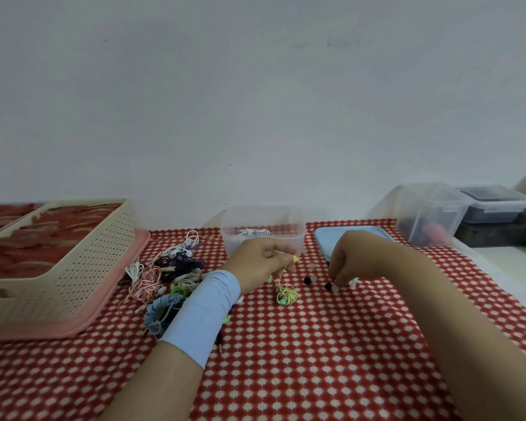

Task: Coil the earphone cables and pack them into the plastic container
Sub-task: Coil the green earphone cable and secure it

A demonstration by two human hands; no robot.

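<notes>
One yellow earphone coil [286, 294] lies on the tabletop [316, 360], just in front of the clear plastic container [230, 238]. Your left hand [261, 262] pinches its loose end. Your right hand [349, 262] curls over black-and-pink earbuds [328, 286]; can't tell if it's gripping. Tuck the end in w/ both hands before lifting.

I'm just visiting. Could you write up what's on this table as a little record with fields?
Doer: a person, bare hands
Left hand: pinches the cable of the yellow coil, which sits below it, on or just above the cloth
Right hand: fingertips down at small earbud pieces; grip unclear
Clear container: open, one white coil inside
Blue lid: on the cloth, right of the container
Loose earphones: heaped left of the left wrist
Basket: cream, far left
</notes>
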